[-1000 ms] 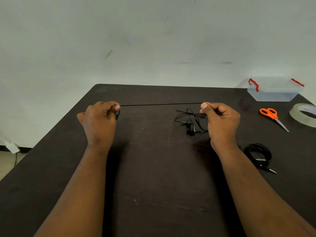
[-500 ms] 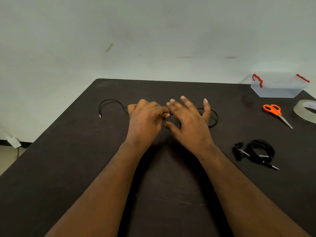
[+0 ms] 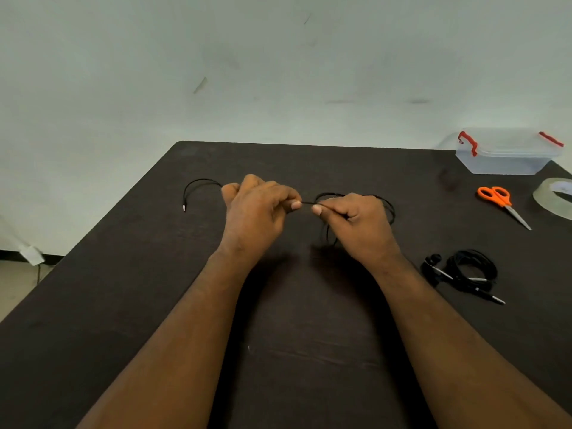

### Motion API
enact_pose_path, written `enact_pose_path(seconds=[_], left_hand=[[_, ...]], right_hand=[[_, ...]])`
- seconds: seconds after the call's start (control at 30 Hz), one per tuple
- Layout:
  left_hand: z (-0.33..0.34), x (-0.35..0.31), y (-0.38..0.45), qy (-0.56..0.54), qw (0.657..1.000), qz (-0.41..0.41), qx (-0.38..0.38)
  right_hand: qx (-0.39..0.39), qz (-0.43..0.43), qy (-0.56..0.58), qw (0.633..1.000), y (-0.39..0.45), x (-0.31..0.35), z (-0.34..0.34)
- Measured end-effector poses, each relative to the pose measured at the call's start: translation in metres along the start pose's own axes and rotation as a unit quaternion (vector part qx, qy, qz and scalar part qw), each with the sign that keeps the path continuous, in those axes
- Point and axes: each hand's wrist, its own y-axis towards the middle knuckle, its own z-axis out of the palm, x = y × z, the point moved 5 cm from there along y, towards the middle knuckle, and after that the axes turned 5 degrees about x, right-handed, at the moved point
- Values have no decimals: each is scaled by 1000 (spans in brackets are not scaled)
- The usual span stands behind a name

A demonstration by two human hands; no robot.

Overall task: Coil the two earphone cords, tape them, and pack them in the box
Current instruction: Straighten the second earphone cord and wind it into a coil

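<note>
Head view looks down on a dark table (image 3: 154, 305) that fills the lower part of the scene, and everything the task needs sits on it. Largest of the task's things is the clear box (image 3: 507, 156) with red clips, lid on, far off at the right rear corner, well apart from both hands. Nearer, along the right edge, lie a tape roll (image 3: 549, 199) and orange scissors (image 3: 501, 202). Close to the right forearm rests 1 coiled earphone cord (image 3: 464, 270), apparently done but I see no tape on it. The other cord (image 3: 201, 184), the one being worked, runs left to right across the middle of the table: its plug end arcs free out to the left, a short straight run bridges the gap between the hands, and its gathered loops bulge behind and under the right hand. The left hand (image 3: 257, 212) is curled, pinching the cord between thumb and forefinger; the right hand (image 3: 356, 221) is likewise curled, pinching the cord at its thumb tip with the loops held in its fingers. The 2 pinches sit just beside each other. I judge the next wrap depends on feeding the leftward tail toward the right hand's bundle, so the left hand is the one nearer the slack.
</note>
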Motion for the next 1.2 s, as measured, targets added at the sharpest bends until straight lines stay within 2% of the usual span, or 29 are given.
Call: enact_pose_path(seconds=[0.1,0.23,0.43,0.7,0.77,0.8,0.87,0.9,0.93,1.0,1.07,1.13,1.2], left_hand=[[-5,23,-1,7,998,-47,-30],[-18,43,0,45,992,-102,-54],[-29,69,-7,83,974,-209,-39],[-26,61,-7,87,972,-208,-62],[-24,60,-7,66,974,-203,-75],[-23,60,-8,51,975,-201,-82],[-22,58,-7,14,977,-191,-98],[-21,56,-6,-6,978,-181,-100],[-19,53,-5,-26,981,-167,-96],[-12,42,-1,-60,989,-120,-68],[-1,26,3,-79,995,-55,-19],[9,5,3,-95,995,16,23],[14,-12,3,-107,991,62,47]], right_hand=[[-48,110,101,988,-5,-9,-8],[-122,192,202,953,-9,-17,-16],[-322,268,330,845,-18,-43,-40],[-358,293,341,819,-22,-47,-40],[-332,306,312,836,-22,-47,-38],[-295,311,277,860,-20,-46,-37],[-158,323,103,927,-16,-43,-31],[-78,325,-11,942,-14,-41,-27],[-31,305,-112,945,-12,-34,-24],[-33,211,-231,949,-4,-11,-22],[-46,102,-278,954,-1,9,-13],[-31,-7,-294,955,-4,17,3],[-24,-56,-250,966,-7,15,10]])
